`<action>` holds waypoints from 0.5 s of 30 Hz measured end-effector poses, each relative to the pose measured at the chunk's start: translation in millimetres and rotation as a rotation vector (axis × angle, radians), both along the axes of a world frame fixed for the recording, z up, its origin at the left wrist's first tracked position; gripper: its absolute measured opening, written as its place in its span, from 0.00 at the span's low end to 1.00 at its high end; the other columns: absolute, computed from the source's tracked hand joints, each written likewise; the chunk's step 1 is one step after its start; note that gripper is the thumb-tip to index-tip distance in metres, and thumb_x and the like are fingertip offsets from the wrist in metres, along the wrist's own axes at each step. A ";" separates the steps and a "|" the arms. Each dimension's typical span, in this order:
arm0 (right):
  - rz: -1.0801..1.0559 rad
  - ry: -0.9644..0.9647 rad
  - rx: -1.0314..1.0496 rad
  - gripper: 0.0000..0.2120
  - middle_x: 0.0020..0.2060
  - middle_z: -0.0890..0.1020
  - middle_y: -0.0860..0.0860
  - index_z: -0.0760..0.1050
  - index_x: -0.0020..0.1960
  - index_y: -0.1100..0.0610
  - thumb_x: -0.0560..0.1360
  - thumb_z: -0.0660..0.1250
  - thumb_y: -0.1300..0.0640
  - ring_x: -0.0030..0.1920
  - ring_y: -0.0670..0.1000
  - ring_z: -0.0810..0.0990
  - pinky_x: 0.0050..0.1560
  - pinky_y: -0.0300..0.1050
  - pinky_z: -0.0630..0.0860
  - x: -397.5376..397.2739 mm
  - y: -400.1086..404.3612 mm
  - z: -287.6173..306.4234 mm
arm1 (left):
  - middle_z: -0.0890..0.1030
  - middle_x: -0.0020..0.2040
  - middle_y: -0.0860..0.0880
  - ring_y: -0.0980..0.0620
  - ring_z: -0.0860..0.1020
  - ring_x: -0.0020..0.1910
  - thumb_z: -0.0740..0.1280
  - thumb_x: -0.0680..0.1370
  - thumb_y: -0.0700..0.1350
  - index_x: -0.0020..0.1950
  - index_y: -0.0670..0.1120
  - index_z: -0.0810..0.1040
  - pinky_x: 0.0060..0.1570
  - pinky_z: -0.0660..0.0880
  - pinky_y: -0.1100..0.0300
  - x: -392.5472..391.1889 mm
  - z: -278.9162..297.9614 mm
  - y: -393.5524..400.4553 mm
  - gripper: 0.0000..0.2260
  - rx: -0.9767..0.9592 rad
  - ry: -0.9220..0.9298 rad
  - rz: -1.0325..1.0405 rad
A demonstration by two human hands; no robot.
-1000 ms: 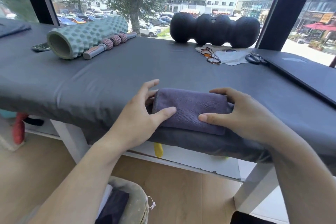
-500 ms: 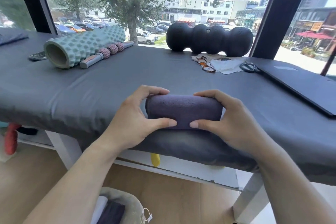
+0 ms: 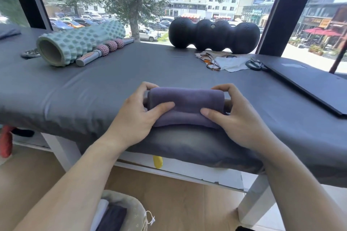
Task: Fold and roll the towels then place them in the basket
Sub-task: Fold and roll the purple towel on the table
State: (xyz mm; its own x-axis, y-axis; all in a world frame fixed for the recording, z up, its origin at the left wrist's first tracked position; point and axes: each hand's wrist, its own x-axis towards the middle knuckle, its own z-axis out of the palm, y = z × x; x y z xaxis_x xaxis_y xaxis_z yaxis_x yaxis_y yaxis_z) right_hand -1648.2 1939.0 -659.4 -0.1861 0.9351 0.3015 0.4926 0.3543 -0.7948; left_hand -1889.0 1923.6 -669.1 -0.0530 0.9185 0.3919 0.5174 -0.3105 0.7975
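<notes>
- Your left hand (image 3: pixel 135 118) and right hand (image 3: pixel 242 120) now clasp the towel (image 3: pixel 185 107), fingers curled round its ends.
- Flat a second ago, it's rolled tight; the basket (image 3: pixel 129 210) at seven o'clock comes next.

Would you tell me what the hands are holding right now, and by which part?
Both hands grip the rolled purple towel: left hand at its left end, right hand at its right end.
</notes>
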 end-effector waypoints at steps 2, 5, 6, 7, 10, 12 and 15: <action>-0.041 -0.007 -0.068 0.12 0.45 0.86 0.45 0.69 0.60 0.41 0.79 0.67 0.46 0.49 0.48 0.83 0.52 0.47 0.77 -2.6 3.4 0.4 | 0.84 0.38 0.54 0.56 0.81 0.41 0.69 0.75 0.63 0.55 0.59 0.74 0.43 0.76 0.60 2.0 -3.0 5.8 0.13 -0.030 0.025 0.080; -0.181 -0.238 -0.073 0.17 0.52 0.83 0.45 0.71 0.67 0.42 0.81 0.59 0.39 0.59 0.51 0.77 0.60 0.49 0.71 -7.8 9.5 0.5 | 0.82 0.40 0.57 0.49 0.79 0.51 0.65 0.73 0.70 0.55 0.62 0.74 0.54 0.77 0.48 4.0 -5.7 13.8 0.18 -0.102 0.161 0.229; -0.235 -0.323 -0.055 0.20 0.54 0.81 0.47 0.72 0.69 0.43 0.81 0.57 0.38 0.61 0.53 0.75 0.65 0.51 0.69 -10.6 9.7 1.8 | 0.81 0.42 0.57 0.49 0.79 0.52 0.67 0.73 0.68 0.57 0.60 0.75 0.56 0.76 0.48 5.4 -4.8 14.4 0.18 -0.086 0.185 0.288; -0.285 -0.395 -0.029 0.22 0.55 0.80 0.48 0.73 0.70 0.44 0.81 0.56 0.36 0.62 0.54 0.73 0.67 0.53 0.67 -13.0 9.8 3.2 | 0.81 0.45 0.57 0.50 0.78 0.53 0.69 0.74 0.65 0.59 0.58 0.76 0.58 0.75 0.49 6.8 -3.0 13.7 0.18 -0.040 0.191 0.335; -0.349 -0.421 -0.011 0.26 0.60 0.77 0.48 0.73 0.72 0.44 0.80 0.55 0.34 0.66 0.54 0.70 0.69 0.52 0.63 -15.8 11.1 5.2 | 0.79 0.60 0.55 0.51 0.75 0.63 0.69 0.78 0.54 0.62 0.52 0.79 0.65 0.70 0.55 13.2 3.2 6.9 0.14 0.212 0.238 0.320; -0.337 -0.384 -0.024 0.25 0.64 0.78 0.48 0.74 0.71 0.45 0.80 0.55 0.35 0.68 0.55 0.70 0.71 0.53 0.63 -17.1 12.1 3.2 | 0.78 0.67 0.54 0.52 0.72 0.70 0.64 0.80 0.53 0.65 0.51 0.80 0.74 0.63 0.50 24.5 4.9 2.3 0.15 0.332 0.406 0.221; -0.335 -0.393 -0.012 0.21 0.66 0.79 0.48 0.76 0.69 0.45 0.82 0.55 0.39 0.69 0.56 0.71 0.71 0.56 0.64 -16.4 15.5 0.0 | 0.71 0.75 0.53 0.53 0.65 0.77 0.51 0.81 0.59 0.75 0.50 0.72 0.79 0.53 0.47 46.8 -3.8 -3.6 0.27 0.261 0.692 0.075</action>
State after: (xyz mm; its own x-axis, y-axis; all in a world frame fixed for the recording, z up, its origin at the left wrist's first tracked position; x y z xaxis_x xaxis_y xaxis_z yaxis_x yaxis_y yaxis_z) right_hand -1664.6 1954.6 -659.4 0.0273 0.9658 0.2578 0.8396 0.1178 -0.5303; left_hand -1842.2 1920.0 -672.8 0.2268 0.7943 0.5637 0.9020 -0.3896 0.1860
